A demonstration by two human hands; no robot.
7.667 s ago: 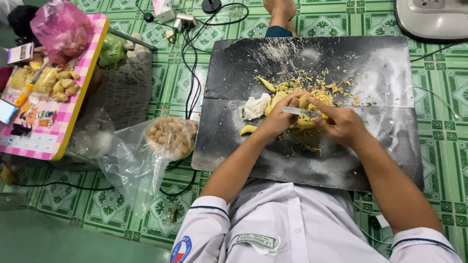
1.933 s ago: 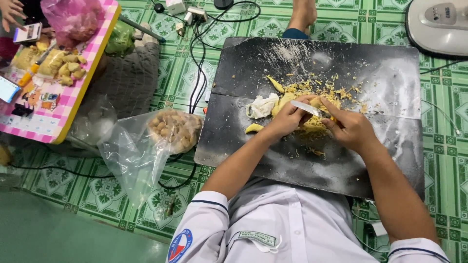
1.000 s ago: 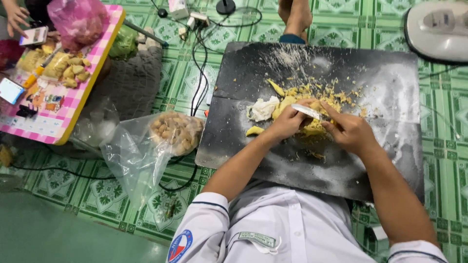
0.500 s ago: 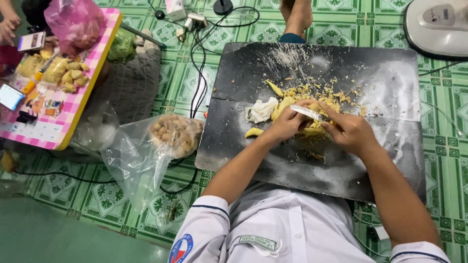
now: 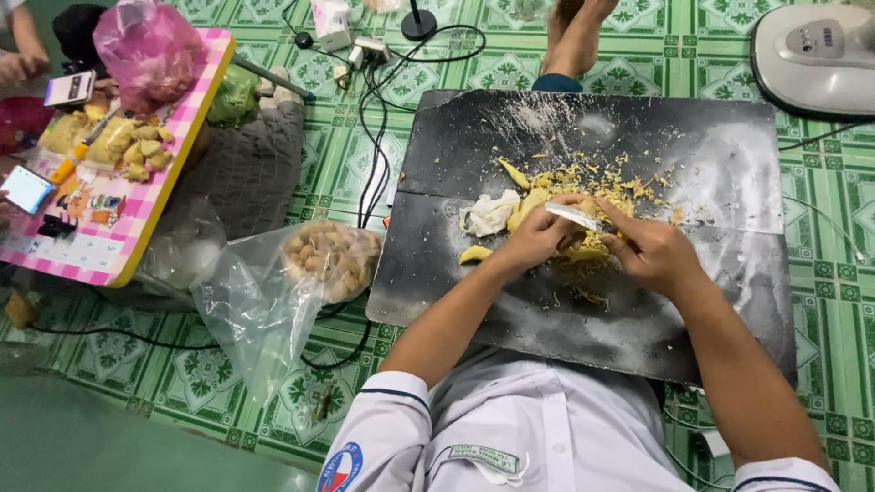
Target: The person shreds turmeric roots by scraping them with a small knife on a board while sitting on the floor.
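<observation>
A black board lies on the green tiled floor in front of me. Yellow peelings and scraps are piled near its middle. My left hand grips a yellowish root piece over the pile. My right hand holds a small knife whose pale blade lies against that piece. A crumpled white scrap and a yellow peel lie just left of my left hand.
A clear plastic bag of brown roots lies left of the board. A pink checked low table holds more roots, a phone and a pink bag. Cables, another person's foot and a grey appliance are beyond.
My hands keep working the root piece with small knife motions in the same spot. Another person's hand at the top left has shifted slightly.
</observation>
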